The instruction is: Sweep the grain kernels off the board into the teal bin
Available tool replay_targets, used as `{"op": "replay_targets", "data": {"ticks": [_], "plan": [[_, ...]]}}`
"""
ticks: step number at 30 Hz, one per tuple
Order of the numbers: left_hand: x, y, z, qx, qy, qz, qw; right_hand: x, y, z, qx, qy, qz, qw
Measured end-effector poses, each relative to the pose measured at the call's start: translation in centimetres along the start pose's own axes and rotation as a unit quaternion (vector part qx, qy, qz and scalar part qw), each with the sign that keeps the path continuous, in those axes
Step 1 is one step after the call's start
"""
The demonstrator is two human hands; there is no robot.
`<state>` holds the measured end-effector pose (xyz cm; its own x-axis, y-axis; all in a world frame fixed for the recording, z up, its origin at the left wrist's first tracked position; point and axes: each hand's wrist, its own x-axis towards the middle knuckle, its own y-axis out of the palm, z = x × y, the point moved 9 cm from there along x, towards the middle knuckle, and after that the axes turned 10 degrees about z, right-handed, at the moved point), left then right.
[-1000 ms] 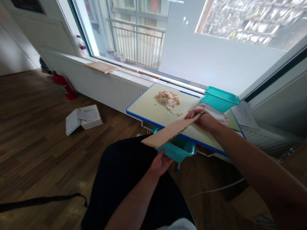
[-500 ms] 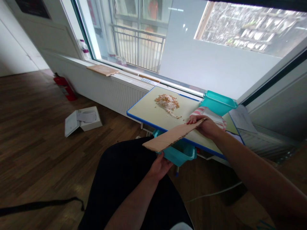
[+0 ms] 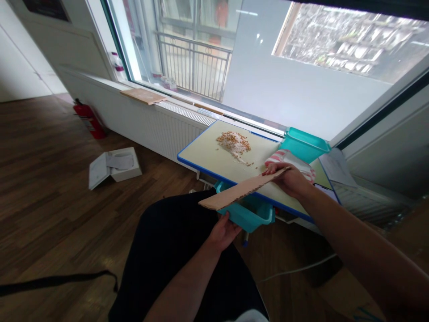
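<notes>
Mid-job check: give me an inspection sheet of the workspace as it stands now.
Surface: blue-edged table, pale top.
Job's things: grain pile on the table's far half; cardboard strip slanting over the near edge; teal tub under that edge.
Clutter: second tub, striped cloth and papers at the table's right end.
Hands: left hand grips the teal tub from below; right hand grips the strip's upper end.
Cables: white cable on the floor; black strap lower left.
Surroundings: open white box, fire extinguisher, radiator under the window.

Left hand [image 3: 224,230] curls shut low by the lap; right hand [image 3: 290,179] grips, arm stretched forward.
</notes>
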<state>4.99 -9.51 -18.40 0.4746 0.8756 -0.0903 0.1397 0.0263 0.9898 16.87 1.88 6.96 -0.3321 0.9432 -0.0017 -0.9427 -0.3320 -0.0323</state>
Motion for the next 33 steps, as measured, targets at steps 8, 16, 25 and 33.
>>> {"op": "replay_targets", "data": {"ticks": [8,16,25,33], "plan": [[0.0,0.4,-0.2,0.002,0.003,0.014,1.000,-0.7,0.8,1.8,0.008,-0.023,-0.070,0.997],[0.1,0.1,-0.5,0.005,0.009,0.022,1.000,2.1,-2.5,4.7,0.003,-0.084,-0.135,0.987],[-0.1,1.0,-1.4,0.012,0.019,0.037,0.999,9.5,-5.7,2.1,0.013,-0.096,-0.106,0.990],[-0.1,0.2,-1.4,-0.003,0.015,0.011,1.000,12.3,-4.1,0.0,-0.020,-0.053,-0.059,0.997]]}}
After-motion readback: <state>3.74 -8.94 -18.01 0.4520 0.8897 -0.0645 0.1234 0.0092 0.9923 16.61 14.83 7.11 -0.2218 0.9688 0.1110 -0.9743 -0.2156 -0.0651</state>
